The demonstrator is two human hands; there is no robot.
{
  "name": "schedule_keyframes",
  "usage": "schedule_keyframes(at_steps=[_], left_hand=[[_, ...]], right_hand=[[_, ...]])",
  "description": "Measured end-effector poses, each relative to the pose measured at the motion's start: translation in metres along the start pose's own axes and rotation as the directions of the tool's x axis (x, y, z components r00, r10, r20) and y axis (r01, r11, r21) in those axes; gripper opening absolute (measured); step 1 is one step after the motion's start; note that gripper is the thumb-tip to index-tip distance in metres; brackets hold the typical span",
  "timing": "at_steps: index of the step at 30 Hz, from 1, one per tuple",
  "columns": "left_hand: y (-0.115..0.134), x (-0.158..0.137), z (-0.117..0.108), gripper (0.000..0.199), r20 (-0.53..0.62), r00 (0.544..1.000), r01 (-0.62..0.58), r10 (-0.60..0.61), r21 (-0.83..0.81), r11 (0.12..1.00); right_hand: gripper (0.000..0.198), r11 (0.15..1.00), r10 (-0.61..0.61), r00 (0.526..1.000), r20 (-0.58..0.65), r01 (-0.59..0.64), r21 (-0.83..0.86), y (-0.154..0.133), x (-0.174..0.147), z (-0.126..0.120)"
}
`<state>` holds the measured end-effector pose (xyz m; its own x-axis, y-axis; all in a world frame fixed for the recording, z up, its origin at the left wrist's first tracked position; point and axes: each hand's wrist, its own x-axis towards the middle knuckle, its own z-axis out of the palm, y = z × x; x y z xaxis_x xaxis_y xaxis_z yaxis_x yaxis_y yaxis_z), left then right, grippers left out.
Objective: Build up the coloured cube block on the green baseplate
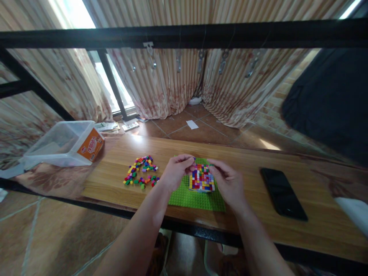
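Observation:
A block of small multicoloured building bricks [201, 180] sits on a green studded baseplate [184, 197]. At its far left corner is my left hand [178, 170], thumb and forefinger pinched together. A bluish speck shows by those fingertips, too small to name surely. My right hand [230, 184] curls round the block's right side, its thumb and forefinger closed at the far right corner. A small green brick [212, 165] shows at the right fingertips. To the left, several loose coloured bricks [143, 164] lie scattered on the wooden table [112, 168].
A black phone [284, 193] lies on the right part of the table. Beyond the left end stands a clear plastic box [61, 140] with an orange label. A black metal bar [184, 36] crosses in front of the curtains [161, 84]. White paper [192, 124] lies on the tiled floor.

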<state>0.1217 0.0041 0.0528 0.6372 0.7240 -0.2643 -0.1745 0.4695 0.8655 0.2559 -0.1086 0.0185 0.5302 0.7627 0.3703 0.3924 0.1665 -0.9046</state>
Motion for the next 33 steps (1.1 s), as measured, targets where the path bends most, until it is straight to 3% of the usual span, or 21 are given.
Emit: schedule_keyframes(at_steps=[4, 8, 13, 27, 33], left_hand=[[0.002, 0.001, -0.001, 0.019, -0.034, 0.999, -0.024, 0.023, -0.008, 1.0], [0.002, 0.0, -0.001, 0.019, -0.05, 0.998, -0.032, 0.032, -0.001, 0.999], [0.002, 0.0, -0.003, 0.018, -0.055, 0.998, -0.043, 0.043, 0.003, 0.999], [0.004, 0.001, -0.008, 0.02, -0.054, 0.997, -0.055, 0.055, 0.012, 0.998], [0.004, 0.001, -0.007, 0.015, -0.064, 0.997, -0.047, 0.048, 0.03, 0.998]], right_hand=[[0.023, 0.979, -0.032, 0.999, 0.033, 0.038, -0.202, -0.001, -0.001, -0.003], [0.022, 0.958, -0.038, 0.999, 0.013, 0.04, -0.283, -0.002, -0.001, -0.002], [0.018, 0.971, -0.048, 0.999, 0.018, 0.051, -0.232, 0.006, -0.001, 0.0], [0.019, 0.951, 0.297, 0.955, 0.02, -0.297, 0.084, 0.034, -0.001, 0.013], [0.017, 0.978, 0.207, 0.978, 0.003, -0.207, -0.033, 0.031, -0.002, 0.011]])
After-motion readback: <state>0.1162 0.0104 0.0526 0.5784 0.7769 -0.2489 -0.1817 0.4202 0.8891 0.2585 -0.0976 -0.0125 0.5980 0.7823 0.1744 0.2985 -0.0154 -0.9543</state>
